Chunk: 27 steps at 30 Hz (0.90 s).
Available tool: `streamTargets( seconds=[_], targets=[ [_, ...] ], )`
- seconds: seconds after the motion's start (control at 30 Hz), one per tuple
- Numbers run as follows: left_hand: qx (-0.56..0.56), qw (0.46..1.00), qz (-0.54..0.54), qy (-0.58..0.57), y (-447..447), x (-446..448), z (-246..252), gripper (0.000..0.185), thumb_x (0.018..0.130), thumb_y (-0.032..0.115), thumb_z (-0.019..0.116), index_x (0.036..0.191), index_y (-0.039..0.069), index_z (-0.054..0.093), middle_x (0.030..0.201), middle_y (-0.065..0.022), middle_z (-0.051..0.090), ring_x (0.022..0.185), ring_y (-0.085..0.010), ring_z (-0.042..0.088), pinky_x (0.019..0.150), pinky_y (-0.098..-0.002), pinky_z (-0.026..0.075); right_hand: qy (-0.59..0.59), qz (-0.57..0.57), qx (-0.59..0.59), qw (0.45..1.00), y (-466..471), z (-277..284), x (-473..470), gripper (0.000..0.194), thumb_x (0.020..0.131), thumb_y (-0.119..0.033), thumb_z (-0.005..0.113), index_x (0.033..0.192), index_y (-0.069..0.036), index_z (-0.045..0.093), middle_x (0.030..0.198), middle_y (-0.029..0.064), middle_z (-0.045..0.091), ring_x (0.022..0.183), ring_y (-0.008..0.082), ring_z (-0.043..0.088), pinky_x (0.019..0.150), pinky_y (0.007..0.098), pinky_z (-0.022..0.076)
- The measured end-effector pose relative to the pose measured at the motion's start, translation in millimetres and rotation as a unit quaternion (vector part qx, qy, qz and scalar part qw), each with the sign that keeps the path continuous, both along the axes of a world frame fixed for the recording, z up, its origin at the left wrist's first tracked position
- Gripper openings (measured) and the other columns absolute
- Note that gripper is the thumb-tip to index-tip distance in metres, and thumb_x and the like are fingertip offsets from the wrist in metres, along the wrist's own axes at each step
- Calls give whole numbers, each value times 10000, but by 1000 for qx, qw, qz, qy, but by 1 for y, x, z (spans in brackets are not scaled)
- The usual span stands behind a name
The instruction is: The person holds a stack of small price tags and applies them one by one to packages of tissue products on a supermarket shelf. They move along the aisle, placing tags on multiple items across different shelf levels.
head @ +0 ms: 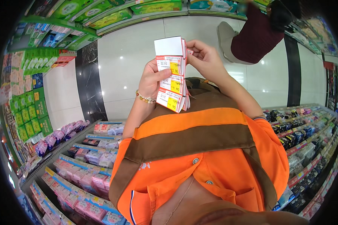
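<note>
A folded bundle of printed paper price labels (169, 46) is held upright before my chest. The labels are white with red bands and yellow price fields. My left hand (155, 76) grips the bundle from its left side, thumb across the front and fingers behind; a bead bracelet circles that wrist. At the upper right edge, my right hand (201, 54) pinches a small red-and-white paper piece (189, 52) between thumb and fingers. Whether this piece is joined to the bundle cannot be told. Below the labels lies a brown apron with an orange band (191, 121).
Shelves of pink packs (81, 180) stand at lower left, and shelves of dark packaged goods (298, 135) at lower right. Green tissue packs (157, 7) line the far shelf. A person in a dark red top (256, 36) bends near the upper right shelf.
</note>
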<state>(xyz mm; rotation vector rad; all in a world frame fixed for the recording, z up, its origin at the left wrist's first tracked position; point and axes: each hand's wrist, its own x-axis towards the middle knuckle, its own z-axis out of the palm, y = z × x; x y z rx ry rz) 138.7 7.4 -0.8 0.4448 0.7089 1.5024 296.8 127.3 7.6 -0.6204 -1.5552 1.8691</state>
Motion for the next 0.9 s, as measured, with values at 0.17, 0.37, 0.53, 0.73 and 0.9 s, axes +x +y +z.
streamTargets(
  seconds=[0.17,0.37,0.53,0.73,0.9],
  targets=[
    [33,998,-5,-53,-1,4,-10,473,818,88,750,1212,-70,541,1033,-158,635,774,-170,674,669,-274,574,-14,-18,-60,998,3,6,17,166,964,-131,636,1006,28,617,833,52,663,675,81,584,622,219,473],
    [17,998,48,-34,2,4,2,373,885,40,658,1217,-81,538,1123,-173,647,855,-202,701,760,-307,594,40,-102,-79,991,16,6,43,145,973,-126,621,994,18,608,833,59,661,669,76,556,631,216,453],
    [-93,965,123,212,11,31,5,791,920,-81,580,1549,120,143,1171,-171,650,988,-203,681,803,-347,590,100,-101,-141,980,22,6,62,142,974,-124,615,975,17,609,815,60,658,652,77,543,622,218,445],
    [-106,941,88,310,23,69,10,432,947,-2,589,1363,-4,471,1084,-136,675,894,-139,671,748,-272,560,81,-62,-174,979,22,2,79,172,994,-149,590,971,21,610,813,57,657,646,77,540,608,211,438],
    [-50,968,93,226,28,90,19,253,976,99,606,1173,-57,634,1005,-71,701,836,-72,645,707,-234,533,23,-48,-101,993,22,-1,90,211,1007,-172,574,983,31,622,798,45,655,641,69,551,589,212,440]
  ],
)
